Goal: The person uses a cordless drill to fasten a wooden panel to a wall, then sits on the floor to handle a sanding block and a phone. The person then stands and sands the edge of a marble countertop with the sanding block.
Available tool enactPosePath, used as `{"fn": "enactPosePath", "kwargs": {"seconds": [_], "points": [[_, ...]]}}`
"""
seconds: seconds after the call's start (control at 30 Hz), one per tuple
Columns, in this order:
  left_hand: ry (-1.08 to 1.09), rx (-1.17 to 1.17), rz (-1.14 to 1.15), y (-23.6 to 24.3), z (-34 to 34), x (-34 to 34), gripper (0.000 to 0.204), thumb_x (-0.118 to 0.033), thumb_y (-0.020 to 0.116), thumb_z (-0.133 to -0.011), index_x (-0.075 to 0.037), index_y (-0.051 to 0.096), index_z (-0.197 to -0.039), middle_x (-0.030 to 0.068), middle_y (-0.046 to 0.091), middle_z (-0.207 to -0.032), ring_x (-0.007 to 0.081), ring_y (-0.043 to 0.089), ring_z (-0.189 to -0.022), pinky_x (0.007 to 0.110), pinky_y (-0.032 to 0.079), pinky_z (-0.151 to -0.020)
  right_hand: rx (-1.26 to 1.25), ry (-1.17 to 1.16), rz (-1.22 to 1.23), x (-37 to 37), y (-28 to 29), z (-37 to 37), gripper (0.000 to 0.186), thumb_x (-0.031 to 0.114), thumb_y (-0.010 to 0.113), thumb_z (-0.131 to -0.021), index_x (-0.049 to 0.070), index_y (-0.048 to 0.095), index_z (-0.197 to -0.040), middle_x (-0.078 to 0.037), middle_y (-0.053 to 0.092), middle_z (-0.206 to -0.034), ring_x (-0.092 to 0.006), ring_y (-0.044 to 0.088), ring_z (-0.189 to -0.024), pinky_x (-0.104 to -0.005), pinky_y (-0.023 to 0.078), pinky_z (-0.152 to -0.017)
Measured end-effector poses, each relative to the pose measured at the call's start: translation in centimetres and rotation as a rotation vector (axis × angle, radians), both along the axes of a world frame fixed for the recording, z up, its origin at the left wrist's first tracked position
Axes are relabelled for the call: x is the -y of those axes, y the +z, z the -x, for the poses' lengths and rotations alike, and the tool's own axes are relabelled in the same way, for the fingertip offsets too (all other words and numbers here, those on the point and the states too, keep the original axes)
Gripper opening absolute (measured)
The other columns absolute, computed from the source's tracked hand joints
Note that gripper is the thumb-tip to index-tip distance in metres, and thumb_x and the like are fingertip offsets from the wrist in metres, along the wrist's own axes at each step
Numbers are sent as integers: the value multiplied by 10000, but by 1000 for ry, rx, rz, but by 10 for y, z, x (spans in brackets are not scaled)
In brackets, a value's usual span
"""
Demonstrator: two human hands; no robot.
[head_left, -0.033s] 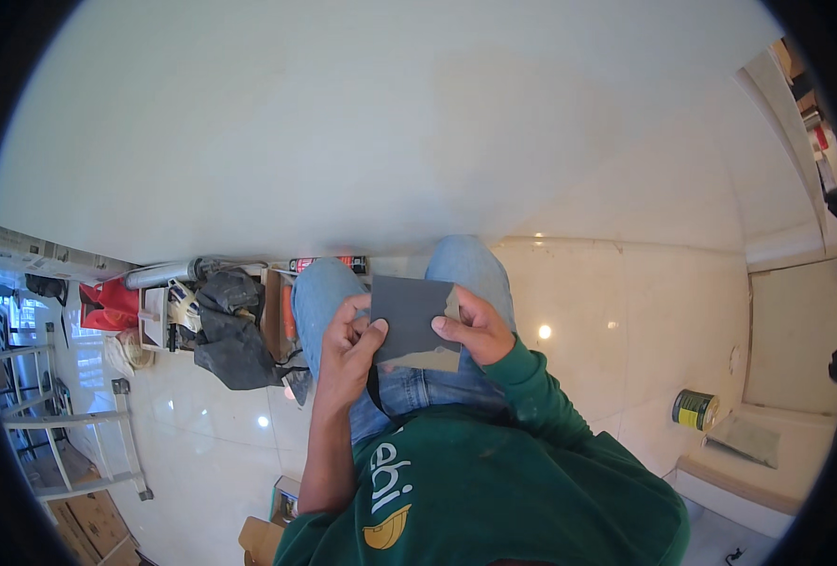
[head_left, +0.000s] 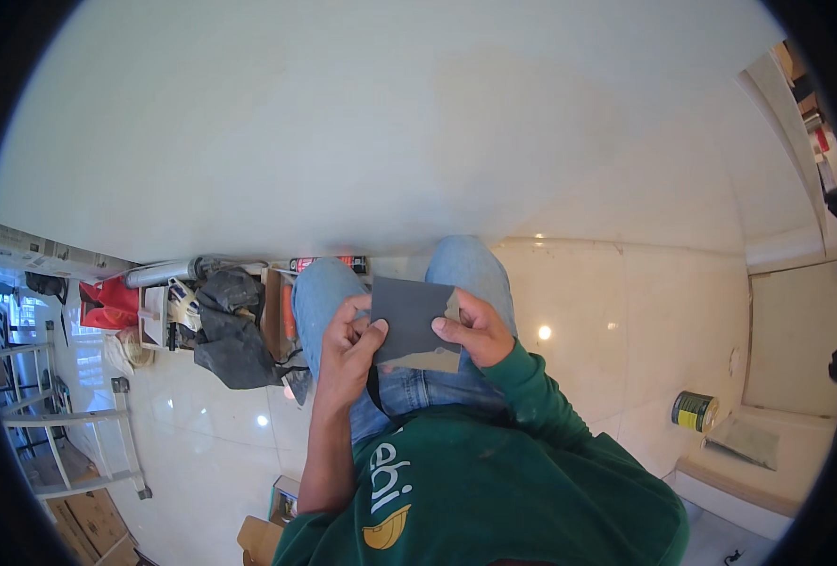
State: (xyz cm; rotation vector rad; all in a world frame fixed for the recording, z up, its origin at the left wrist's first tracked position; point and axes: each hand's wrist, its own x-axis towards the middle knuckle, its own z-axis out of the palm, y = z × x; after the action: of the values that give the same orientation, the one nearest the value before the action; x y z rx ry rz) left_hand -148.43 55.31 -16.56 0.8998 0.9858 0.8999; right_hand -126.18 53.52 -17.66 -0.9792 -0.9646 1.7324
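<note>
- Dark grey sheet (head_left: 409, 316): held up over the lap, between both hands. Near square, no clear long axis; slightly skewed, top edge dipping toward the right.
- Pale tan layer (head_left: 430, 360) shows along its lower and right margins, the dark face ending there in a ragged line. Fold or second sheet: cannot tell.
- Left hand (head_left: 350, 341): pinching the left edge, thumb on the dark face, fingers bent at the side and partly behind.
- Right hand (head_left: 478, 330): pinching the right edge, thumb on the face by the ragged border. Of the two, this one is nearer the tan strip up the right side.
- Sheet lies directly between the thumbs, which point inward, well apart.
- Beneath: jeans (head_left: 326, 294), knees either side.
- Left, beyond the knee: wooden crate (head_left: 271, 311), dark cloth (head_left: 228, 330) draped over it.
- Ahead: broad white surface (head_left: 343, 141).
- Farther, right: tin (head_left: 694, 411) on the floor.
- Far left: ladder (head_left: 69, 421).
</note>
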Motion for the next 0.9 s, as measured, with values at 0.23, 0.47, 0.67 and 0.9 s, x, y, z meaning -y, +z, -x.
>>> {"fn": "enactPosePath", "kwargs": {"seconds": [0.23, 0.47, 0.67, 0.9], "points": [[-12, 106, 91, -14, 8, 0, 217, -93, 577, -996, -19, 608, -1197, 82, 710, -842, 135, 672, -615, 237, 512, -509, 112, 140, -386, -4, 7, -6, 459, -83, 530, -898, 11, 687, -1319, -145, 667, -1349, -252, 638, -1228, -357, 473, -1072], [-121, 403, 315, -6, 25, -8, 364, -245, 589, -1037, -5, 623, -1309, 101, 722, -1014, 167, 716, -852, 319, 601, -737, 416, 188, -611, -8, 23, -12, 714, -190, 392, -652, 52, 769, -1209, -208, 630, -1389, -339, 622, -1268, -383, 450, -1105], [-149, 88, 173, -3, 20, -7, 451, -345, 667, -1018, 6, 630, -1299, 81, 719, -1082, 129, 698, -938, 303, 598, -769, 476, 165, -689, -3, 25, -8, 732, -238, 378, -669, 60, 771, -1210, -198, 615, -1399, -343, 625, -1260, -384, 465, -1093], [-131, 35, 169, -2, 16, -7, 415, -315, 712, -994, 23, 656, -1231, 88, 734, -990, 146, 708, -836, 284, 599, -713, 502, 146, -659, 1, 28, -5, 722, -242, 384, -681, 51, 761, -1223, -198, 617, -1387, -351, 616, -1271, -384, 467, -1089]]}}
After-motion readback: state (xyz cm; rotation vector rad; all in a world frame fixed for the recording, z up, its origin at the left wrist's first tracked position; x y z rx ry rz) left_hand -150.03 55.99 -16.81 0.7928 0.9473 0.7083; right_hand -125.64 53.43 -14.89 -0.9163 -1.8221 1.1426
